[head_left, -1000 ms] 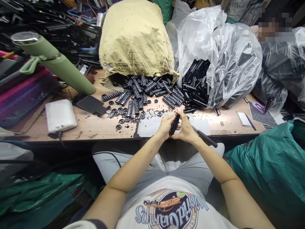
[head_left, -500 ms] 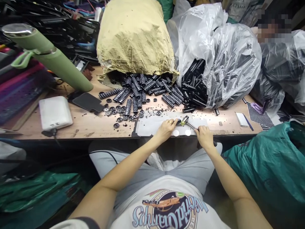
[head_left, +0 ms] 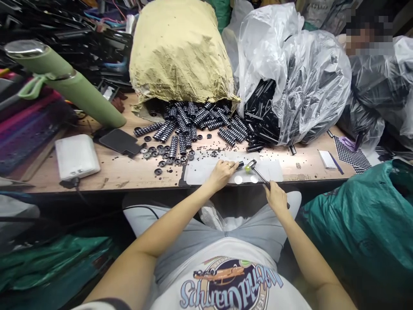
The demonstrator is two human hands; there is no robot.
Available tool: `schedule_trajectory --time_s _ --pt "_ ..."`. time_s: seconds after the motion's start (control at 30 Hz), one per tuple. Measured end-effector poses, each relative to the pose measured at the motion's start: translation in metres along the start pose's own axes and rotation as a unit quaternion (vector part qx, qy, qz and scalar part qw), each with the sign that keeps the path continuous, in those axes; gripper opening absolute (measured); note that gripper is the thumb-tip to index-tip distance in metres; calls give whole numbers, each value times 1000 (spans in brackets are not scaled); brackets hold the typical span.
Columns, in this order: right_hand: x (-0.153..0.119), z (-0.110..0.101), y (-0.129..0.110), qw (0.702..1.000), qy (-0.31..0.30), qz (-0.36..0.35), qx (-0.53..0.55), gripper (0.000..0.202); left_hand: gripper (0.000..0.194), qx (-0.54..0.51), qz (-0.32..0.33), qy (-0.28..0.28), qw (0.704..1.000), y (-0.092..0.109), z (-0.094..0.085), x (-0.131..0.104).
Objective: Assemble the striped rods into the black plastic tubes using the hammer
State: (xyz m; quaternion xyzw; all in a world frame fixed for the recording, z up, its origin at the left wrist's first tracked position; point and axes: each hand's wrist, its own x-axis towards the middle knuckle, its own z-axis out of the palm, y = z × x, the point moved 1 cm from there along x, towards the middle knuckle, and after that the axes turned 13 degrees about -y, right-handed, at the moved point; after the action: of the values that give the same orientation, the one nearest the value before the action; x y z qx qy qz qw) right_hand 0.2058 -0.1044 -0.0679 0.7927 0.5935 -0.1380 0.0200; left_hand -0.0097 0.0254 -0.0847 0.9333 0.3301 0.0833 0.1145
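Observation:
My left hand (head_left: 222, 174) is closed around a short black tube (head_left: 240, 165) whose end sticks out to the right, over a white sheet (head_left: 198, 172) at the table's front edge. My right hand (head_left: 276, 196) grips the handle of a small hammer (head_left: 260, 174) with a metal shaft. The hammer's head (head_left: 250, 165), with a yellow-green face, is just right of the tube's end, a small gap between them. Two round white spots show on the sheet below it. Behind lie black ribbed cylinders (head_left: 183, 122) and loose black round caps (head_left: 161, 150).
A yellow sack (head_left: 180, 51) spills the ribbed cylinders. Right of it, a clear plastic bag (head_left: 316, 86) holds black tubes (head_left: 261, 107). A green bottle (head_left: 80, 94), a white box with a cable (head_left: 77, 155) and a black flat piece (head_left: 119, 141) stand left. A green sack (head_left: 361, 211) is at my right.
The hammer head has drawn slightly away from the tube's end, and my right hand has come down toward me. My left hand has shifted slightly left, still on the tube.

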Motion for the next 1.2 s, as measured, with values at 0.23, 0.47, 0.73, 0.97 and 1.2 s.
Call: schedule_trajectory --time_s 0.23,0.47,0.73,0.97,1.2 --pt "-5 -41 -17 991 49 -34 119 35 40 27 -27 1 999 7 -8 -2" --pt "-11 -43 -39 998 -16 -50 33 27 42 33 -56 -13 998 23 -5 0" --pt "-22 -38 -87 981 -74 -179 -4 30 61 61 -28 -23 997 48 15 3" --pt "-9 -42 -69 992 -6 -121 44 34 53 21 -57 -5 998 33 -1 19" --pt "12 -51 -28 996 35 -80 26 33 31 -54 -46 -122 990 54 -26 12"
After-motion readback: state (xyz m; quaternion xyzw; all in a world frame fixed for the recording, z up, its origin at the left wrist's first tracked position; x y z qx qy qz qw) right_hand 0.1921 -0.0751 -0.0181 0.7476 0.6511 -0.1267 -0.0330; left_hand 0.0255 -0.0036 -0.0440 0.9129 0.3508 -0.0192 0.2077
